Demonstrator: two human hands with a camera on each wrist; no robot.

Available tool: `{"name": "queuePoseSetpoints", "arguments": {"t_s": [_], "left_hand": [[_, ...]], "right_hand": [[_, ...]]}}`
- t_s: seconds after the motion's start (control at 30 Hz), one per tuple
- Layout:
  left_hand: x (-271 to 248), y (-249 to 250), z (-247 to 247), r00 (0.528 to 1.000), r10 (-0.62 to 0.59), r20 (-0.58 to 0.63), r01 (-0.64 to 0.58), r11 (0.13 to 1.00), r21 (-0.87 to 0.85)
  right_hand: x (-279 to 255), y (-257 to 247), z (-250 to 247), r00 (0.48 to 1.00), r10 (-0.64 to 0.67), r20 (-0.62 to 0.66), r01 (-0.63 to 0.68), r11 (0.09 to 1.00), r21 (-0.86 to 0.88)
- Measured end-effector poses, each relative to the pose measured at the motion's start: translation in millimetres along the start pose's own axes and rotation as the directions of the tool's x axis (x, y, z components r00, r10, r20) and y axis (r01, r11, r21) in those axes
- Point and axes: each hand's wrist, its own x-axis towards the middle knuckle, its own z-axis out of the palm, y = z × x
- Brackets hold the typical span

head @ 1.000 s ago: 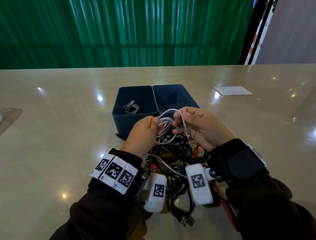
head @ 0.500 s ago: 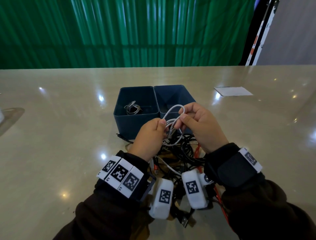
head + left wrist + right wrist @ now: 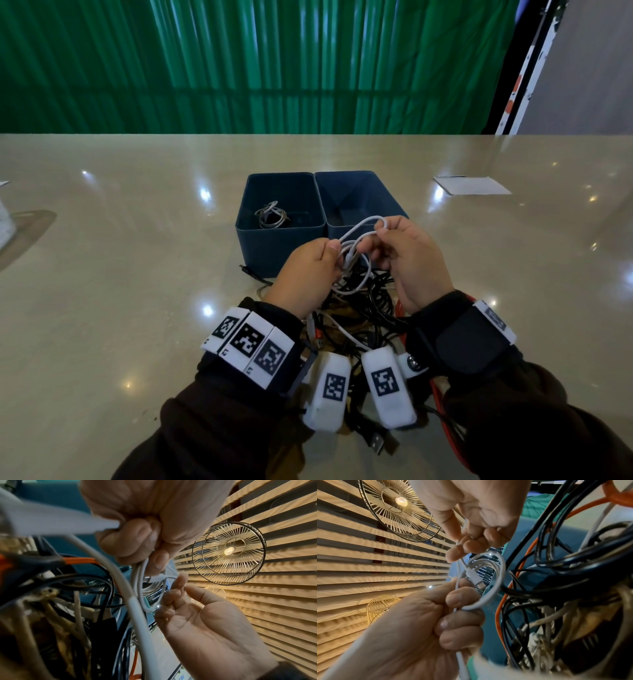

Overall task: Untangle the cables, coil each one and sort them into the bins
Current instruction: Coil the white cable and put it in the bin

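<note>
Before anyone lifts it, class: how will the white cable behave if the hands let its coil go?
The white cable looks thin and floppy: its loops sag between the left hand and right hand. Released, the coil would probably spring loose, since only their grip holds it. It seems light, and its plug end would likely dangle.
</note>
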Motion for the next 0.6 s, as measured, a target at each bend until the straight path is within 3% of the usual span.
{"name": "queuePoseSetpoints", "arguments": {"t_s": [0.1, 0.17, 0.3, 0.4, 0.47, 0.6], "left_hand": [[1.0, -1.5, -1.1, 0.998, -0.053, 0.017, 0.054, 0.991, -0.123], [0.7, -0.7, -2.6, 0.995, -0.096, 0.038, 0.103, 0.957, -0.272], [1.7, 1.7, -10.2, 0.989, -0.133, 0.063, 0.145, 0.813, -0.564], [3.4, -0.3, -13.6, 0.988, -0.124, 0.095, 0.156, 0.764, -0.626], [2.7, -0.4, -14.1, 0.985, -0.114, 0.133, 0.174, 0.739, -0.651], [0.6, 2.5, -12.6, 0.971, -0.076, 0.226, 0.213, 0.704, -0.678]], "right_hand": [[-1.7, -0.6, 0.5, 0.992, -0.103, 0.075, 0.106, 0.993, -0.045], [-0.1, 2.2, -2.2, 0.970, -0.207, 0.130, 0.227, 0.959, -0.167], [5.2, 7.2, -10.1, 0.911, -0.341, 0.232, 0.412, 0.789, -0.455], [7.4, 9.3, -12.2, 0.887, -0.390, 0.248, 0.462, 0.736, -0.495], [6.5, 8.7, -10.9, 0.900, -0.368, 0.234, 0.435, 0.794, -0.425], [6.5, 11.1, -6.6, 0.951, -0.177, 0.255, 0.211, 0.971, -0.110]]}}
